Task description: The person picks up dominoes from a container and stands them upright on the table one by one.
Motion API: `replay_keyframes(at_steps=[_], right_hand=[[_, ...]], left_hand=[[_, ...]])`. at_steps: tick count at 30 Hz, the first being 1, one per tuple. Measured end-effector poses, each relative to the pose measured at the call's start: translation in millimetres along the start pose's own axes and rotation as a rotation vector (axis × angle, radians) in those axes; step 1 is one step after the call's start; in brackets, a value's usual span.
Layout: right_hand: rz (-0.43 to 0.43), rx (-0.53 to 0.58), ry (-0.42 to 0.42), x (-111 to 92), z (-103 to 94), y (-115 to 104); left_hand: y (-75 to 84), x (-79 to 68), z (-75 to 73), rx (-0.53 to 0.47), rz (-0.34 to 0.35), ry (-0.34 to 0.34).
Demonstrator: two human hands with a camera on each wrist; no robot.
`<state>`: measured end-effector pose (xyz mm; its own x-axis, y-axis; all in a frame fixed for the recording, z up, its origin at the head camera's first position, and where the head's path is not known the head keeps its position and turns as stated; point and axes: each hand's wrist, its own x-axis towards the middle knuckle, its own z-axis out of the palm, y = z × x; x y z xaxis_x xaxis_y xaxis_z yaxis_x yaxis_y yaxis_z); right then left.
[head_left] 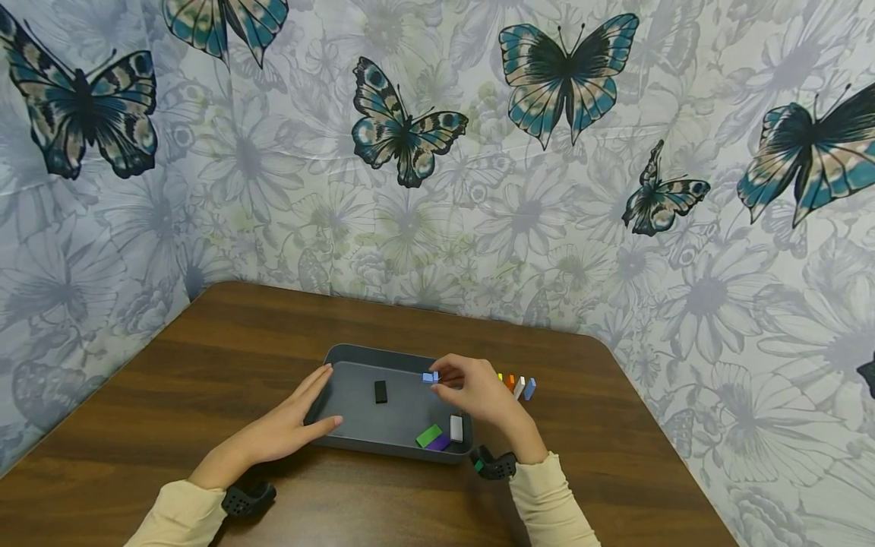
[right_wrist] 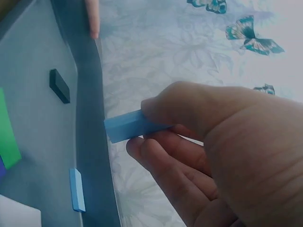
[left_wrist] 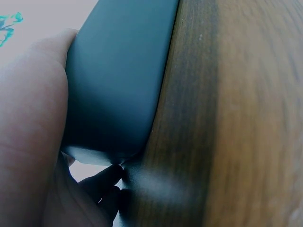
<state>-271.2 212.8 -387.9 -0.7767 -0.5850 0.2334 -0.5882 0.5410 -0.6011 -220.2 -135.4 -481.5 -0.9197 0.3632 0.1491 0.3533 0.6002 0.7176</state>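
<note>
My right hand (head_left: 472, 387) pinches a light blue block (right_wrist: 124, 126) between thumb and fingers, above the far right part of a grey tray (head_left: 403, 450). Another light blue block (right_wrist: 77, 190) lies in the tray against its wall. My left hand (head_left: 283, 418) rests against the tray's left end, its fingers fairly straight and the thumb at the near rim. Inside the tray are a black block (head_left: 380, 392), a green block (head_left: 428, 436), a white block (head_left: 456, 428) and a purple block (head_left: 440, 443), the purple one partly covered by the green.
On the wooden table (head_left: 205, 365), just right of the tray and partly behind my right hand, stand an orange block (head_left: 510, 382), a white block (head_left: 519, 387), a blue block (head_left: 529, 389) and a bit of yellow (head_left: 500, 377). A butterfly-print wall covering (head_left: 307, 228) rises behind the table.
</note>
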Motion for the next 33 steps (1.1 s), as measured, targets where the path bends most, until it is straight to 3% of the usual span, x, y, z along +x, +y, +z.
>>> replay_keyframes(at_steps=[22,33], right_hand=[[0.113,-0.017,0.108,-11,-28.0,19],[0.155,0.011,0.072,-18,-42.2,31]], left_hand=[[0.1,-0.7,-0.3,-0.004,0.001,-0.003],[0.9,-0.7,-0.3,-0.005,0.003,-0.001]])
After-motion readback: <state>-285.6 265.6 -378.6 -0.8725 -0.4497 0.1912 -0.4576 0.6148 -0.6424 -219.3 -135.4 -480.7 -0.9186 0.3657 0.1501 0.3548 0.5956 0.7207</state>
